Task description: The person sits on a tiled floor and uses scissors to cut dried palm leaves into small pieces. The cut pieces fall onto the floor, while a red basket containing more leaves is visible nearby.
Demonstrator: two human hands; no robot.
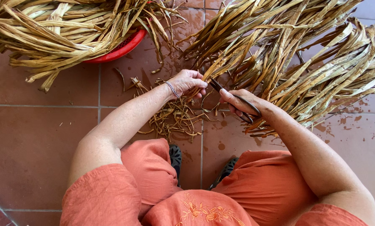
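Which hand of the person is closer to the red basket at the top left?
Left. The left hand is closer to the red basket, lying right of and below it. The right hand, holding dark scissors, is farther right.

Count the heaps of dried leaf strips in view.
2: one heap at top left over the red basin, one heap at top right by the scissors. More may lie out of frame.

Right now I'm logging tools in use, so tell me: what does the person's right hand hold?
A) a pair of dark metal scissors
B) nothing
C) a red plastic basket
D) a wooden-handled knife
A: the right hand grips a pair of dark metal scissors, blades pointing toward the left hand, which pinches a strip of the dried tan leaves.
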